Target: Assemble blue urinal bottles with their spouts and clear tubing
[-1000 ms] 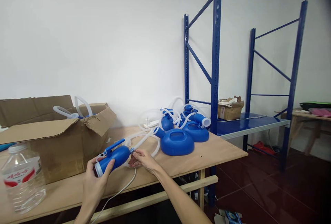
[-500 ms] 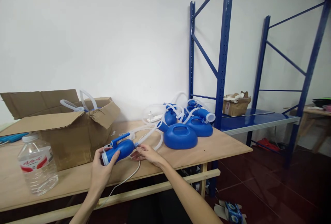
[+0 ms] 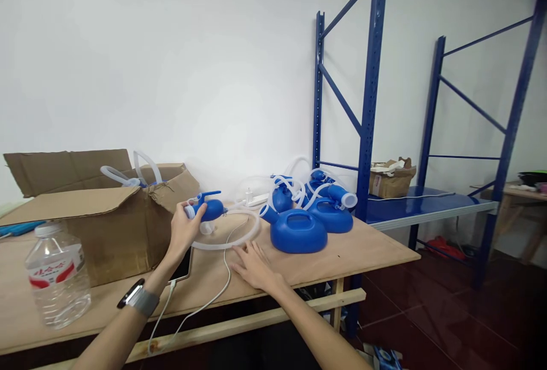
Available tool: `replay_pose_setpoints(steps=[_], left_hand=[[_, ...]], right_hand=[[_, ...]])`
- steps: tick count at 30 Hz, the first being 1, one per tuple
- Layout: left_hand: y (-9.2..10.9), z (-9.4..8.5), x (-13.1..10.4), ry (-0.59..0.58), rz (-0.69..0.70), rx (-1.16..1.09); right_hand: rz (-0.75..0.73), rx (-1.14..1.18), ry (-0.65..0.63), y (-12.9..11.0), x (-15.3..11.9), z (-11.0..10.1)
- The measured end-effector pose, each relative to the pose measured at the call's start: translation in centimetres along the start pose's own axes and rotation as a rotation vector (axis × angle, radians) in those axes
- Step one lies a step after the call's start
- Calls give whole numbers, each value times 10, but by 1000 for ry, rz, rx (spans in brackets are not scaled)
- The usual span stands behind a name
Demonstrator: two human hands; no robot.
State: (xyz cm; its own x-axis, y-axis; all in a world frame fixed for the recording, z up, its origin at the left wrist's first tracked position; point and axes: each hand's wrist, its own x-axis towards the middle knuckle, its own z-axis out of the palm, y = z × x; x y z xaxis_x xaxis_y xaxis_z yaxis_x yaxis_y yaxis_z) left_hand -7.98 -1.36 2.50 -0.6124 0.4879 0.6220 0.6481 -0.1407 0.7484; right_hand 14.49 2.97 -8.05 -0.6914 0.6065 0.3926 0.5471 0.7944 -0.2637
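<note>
My left hand [image 3: 188,226] is wrapped round a blue urinal cup [image 3: 209,208], which has a handle on top and a translucent rim. It is held just above the table, in front of the cardboard box. A clear flexible tube [image 3: 254,232] loops on the table beside it. My right hand [image 3: 254,264] rests on the tabletop with fingers stretched out and holds nothing. Its fingertips lie close to the tube; whether they touch it I cannot tell. To the right stands a blue urinal bottle [image 3: 299,239] with a handle, its neck pointing left.
Behind are another blue bottle [image 3: 335,219] and more tubing. At the left stand an open cardboard box [image 3: 119,244] and a water bottle [image 3: 57,279]. A phone [image 3: 183,264] with a white cable [image 3: 224,281] lies near the front edge. A blue rack [image 3: 370,102] rises at right.
The left hand has carried the urinal cup slightly right and away from me, uncovering the phone. My right hand has let go of the tube end at the cup and come down onto the table.
</note>
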Motion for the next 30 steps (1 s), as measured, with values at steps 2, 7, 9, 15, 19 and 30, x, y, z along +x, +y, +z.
replay_pose_setpoints(steps=[2, 7, 9, 15, 19, 30], left_hand=[[4, 14, 14, -55, -63, 2], [17, 33, 35, -84, -55, 23], [17, 39, 41, -76, 3, 59], [-15, 75, 68, -185, 41, 178], [-40, 101, 78, -275, -45, 181], [-84, 99, 67, -604, -94, 167]], right_hand=[[-11, -17, 3, -2, 9, -3], [2, 41, -35, -18, 43, -1], [34, 73, -84, -21, 48, 4], [41, 57, 59, 10, 19, 2], [97, 81, 108, 39, -4, -6], [57, 90, 131, 39, -13, -5]])
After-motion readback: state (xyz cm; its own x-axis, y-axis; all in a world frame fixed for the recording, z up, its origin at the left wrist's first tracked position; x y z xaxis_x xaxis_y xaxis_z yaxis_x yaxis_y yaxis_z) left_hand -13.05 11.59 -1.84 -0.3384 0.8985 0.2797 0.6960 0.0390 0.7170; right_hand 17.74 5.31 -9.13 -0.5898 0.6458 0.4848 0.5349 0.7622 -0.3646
